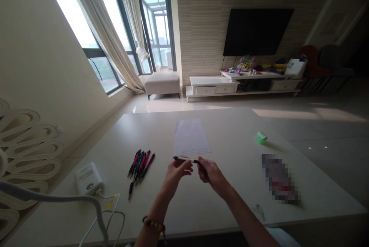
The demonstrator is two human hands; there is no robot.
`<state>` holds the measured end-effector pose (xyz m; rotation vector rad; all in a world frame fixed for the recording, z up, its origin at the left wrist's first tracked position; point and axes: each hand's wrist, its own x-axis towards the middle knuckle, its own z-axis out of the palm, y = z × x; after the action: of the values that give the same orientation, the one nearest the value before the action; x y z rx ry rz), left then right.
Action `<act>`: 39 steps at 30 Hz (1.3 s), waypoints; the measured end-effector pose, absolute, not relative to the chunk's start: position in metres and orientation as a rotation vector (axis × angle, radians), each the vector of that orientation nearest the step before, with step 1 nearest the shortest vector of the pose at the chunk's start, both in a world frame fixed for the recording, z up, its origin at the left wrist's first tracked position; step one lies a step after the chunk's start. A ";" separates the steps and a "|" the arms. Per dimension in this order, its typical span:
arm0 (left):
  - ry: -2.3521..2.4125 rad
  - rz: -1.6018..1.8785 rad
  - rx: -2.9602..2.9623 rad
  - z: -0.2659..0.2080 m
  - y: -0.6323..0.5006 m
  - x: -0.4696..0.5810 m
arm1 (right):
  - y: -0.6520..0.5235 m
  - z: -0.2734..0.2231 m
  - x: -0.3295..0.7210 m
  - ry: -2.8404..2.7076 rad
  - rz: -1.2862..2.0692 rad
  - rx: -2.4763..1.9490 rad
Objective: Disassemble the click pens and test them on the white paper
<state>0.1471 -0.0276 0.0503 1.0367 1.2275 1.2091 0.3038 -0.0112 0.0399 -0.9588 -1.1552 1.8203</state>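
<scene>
A pen (186,159) with a white barrel and black ends is held level just above the table, in front of a sheet of white paper (191,137). My left hand (176,172) is closed on its left part with thumb and fingers. At its right end, my right hand (212,174) grips the black part, which the fingers partly hide. To the left lie several pens (142,166) in a loose bunch, black with red, green and purple parts. A short black piece (130,191), perhaps a pen cap, rests just below them.
On the white table (230,201), a white power adapter (89,179) with cables sits at the left. A green-and-white small box (261,137), a blurred-out object (281,179) and a small clear item (259,211) lie at the right.
</scene>
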 end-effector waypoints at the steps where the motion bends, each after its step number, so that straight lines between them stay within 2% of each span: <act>1: 1.268 1.219 1.117 0.052 -0.028 0.147 | -0.011 0.041 0.307 -1.170 1.795 -0.966; 5: 1.551 1.272 1.827 0.064 -0.033 0.139 | -0.006 0.043 0.323 -1.331 1.725 -1.013; 8: 1.571 0.965 2.407 0.068 -0.039 0.137 | -0.003 0.047 0.329 -1.418 1.774 -1.001; 11: 1.591 0.747 2.610 0.065 -0.040 0.140 | -0.004 0.050 0.328 -1.497 1.837 -0.988; 14: 1.622 0.651 2.611 0.060 -0.038 0.139 | -0.006 0.051 0.323 -1.558 1.736 -0.978; 18: 1.586 0.526 2.420 0.057 -0.036 0.132 | -0.008 0.049 0.319 -1.838 1.267 -0.981; 20: 1.579 0.515 2.361 0.058 -0.036 0.128 | -0.008 0.047 0.318 -1.921 1.169 -0.990; 30: 1.664 0.582 2.416 0.053 -0.038 0.122 | 0.000 0.041 0.314 -1.664 1.396 -1.025; 39: 1.716 0.537 2.455 0.053 -0.040 0.123 | 0.000 0.038 0.312 -1.590 1.339 -1.072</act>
<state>0.1229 -0.0396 0.0531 2.4548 1.7161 0.5373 0.3124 0.0001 0.0382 -1.0720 -1.5903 1.3389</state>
